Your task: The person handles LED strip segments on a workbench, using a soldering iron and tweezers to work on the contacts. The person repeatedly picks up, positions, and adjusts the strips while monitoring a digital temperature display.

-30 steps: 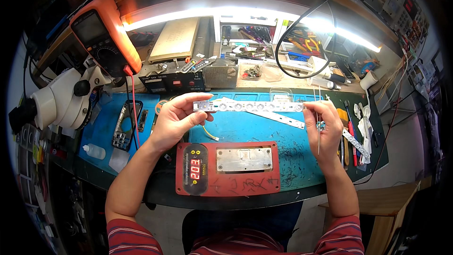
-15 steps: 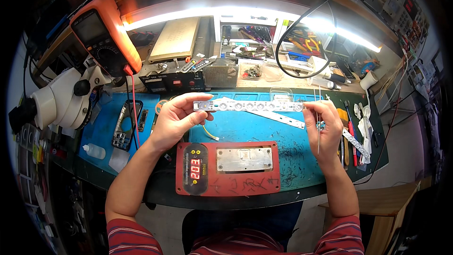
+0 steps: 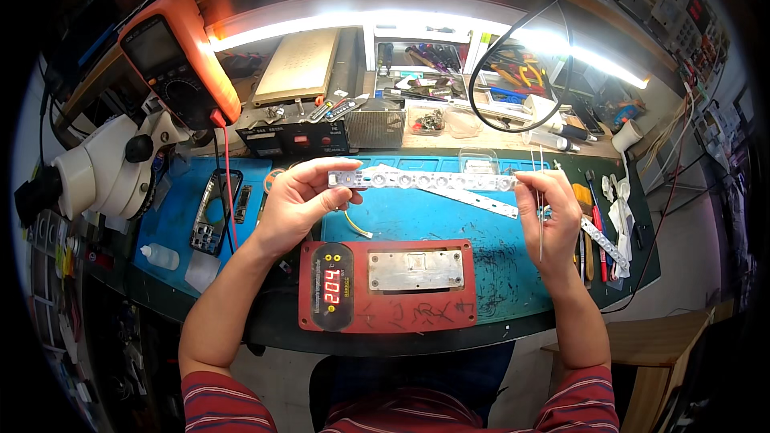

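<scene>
An LED strip (image 3: 425, 181), a narrow white bar with a row of round clear lenses, is held level above the blue mat (image 3: 417, 220). At its left end, my left hand (image 3: 303, 202) pinches it between thumb and fingers. My right hand (image 3: 552, 212) grips the other end, and thin metal tweezers (image 3: 541, 232) stand upright in the same hand. Below the strip lies a red heating plate (image 3: 385, 317) with a bare metal block (image 3: 415, 270) and a lit digital display (image 3: 331, 287). A second white strip (image 3: 473, 203) slants across the mat behind, passing behind my right hand.
An orange multimeter (image 3: 180, 64) and a white microscope (image 3: 96, 176) stand at the left. Near them lie a circuit board frame (image 3: 215, 212) and a small bottle (image 3: 160, 256). Hand tools (image 3: 597, 216) lie right. A black cable (image 3: 473, 72) loops overhead before a tool shelf.
The strip has tilted very slightly in my hands, and the digits on the heating plate's display have changed. Both hands stay almost in place.
</scene>
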Demonstrator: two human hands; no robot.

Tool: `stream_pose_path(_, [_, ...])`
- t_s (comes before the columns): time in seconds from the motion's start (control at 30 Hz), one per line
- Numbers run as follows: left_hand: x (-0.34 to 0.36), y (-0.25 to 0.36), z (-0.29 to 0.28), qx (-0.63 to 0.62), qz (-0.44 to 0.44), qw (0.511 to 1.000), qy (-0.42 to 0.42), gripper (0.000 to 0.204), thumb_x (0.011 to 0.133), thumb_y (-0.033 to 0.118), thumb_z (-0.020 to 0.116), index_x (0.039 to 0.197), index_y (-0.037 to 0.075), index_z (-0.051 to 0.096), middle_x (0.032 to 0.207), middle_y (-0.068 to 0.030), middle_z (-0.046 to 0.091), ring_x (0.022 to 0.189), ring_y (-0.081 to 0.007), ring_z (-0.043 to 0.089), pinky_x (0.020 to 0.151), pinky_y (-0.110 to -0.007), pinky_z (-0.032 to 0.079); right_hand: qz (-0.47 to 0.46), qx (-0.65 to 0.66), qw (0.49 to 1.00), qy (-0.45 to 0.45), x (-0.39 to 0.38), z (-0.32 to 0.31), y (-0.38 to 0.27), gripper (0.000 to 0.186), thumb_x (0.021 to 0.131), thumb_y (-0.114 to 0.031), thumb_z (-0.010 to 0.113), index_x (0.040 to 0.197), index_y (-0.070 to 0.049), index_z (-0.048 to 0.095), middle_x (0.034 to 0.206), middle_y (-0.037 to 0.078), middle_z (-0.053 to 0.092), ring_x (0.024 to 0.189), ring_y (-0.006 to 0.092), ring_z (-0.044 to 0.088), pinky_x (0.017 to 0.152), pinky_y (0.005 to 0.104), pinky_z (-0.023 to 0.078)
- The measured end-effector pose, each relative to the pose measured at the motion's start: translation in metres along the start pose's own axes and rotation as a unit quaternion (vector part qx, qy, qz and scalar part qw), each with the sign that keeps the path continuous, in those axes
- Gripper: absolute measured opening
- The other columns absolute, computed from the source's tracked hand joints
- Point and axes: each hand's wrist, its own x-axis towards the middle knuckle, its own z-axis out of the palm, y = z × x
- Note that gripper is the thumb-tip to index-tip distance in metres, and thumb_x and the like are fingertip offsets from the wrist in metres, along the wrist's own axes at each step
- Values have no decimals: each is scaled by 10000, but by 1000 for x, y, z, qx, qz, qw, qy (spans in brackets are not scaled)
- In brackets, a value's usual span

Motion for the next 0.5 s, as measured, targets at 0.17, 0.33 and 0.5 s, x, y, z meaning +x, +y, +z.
stream_pose_path(0.17, [0, 0, 0, -1, -1, 1000, -3, 381, 962, 88, 714, 1318, -9, 621, 1077, -120, 740, 941, -155, 711, 816, -290, 555, 6, -5, 1000, -11, 0, -2, 0, 218, 894, -67, 755, 1104, -26, 715, 960, 117, 680, 825, 208, 639, 682, 314, 521])
stream_pose_path(0.33, [0, -3, -6, 4, -9, 999, -33, 381, 985, 77, 686, 1348, -5, 608, 1144, -105, 720, 1022, -164, 708, 844, -279, 545, -59, -23, 995, -73, 2, -1, 1, 311, 852, -95, 790, 1150, -40, 719, 1088, 143, 710, 1000, 300, 661, 853, 385, 540])
stream_pose_path(0.5, [0, -4, -5, 0, -10, 999, -36, 377, 985, 73, 683, 1347, -5, 608, 1143, -106, 719, 1027, -169, 708, 840, -280, 545, -65, -7, 993, -100, 0, 0, 2, 323, 825, -47, 795, 1140, -51, 722, 1098, 138, 714, 1005, 313, 665, 873, 396, 535])
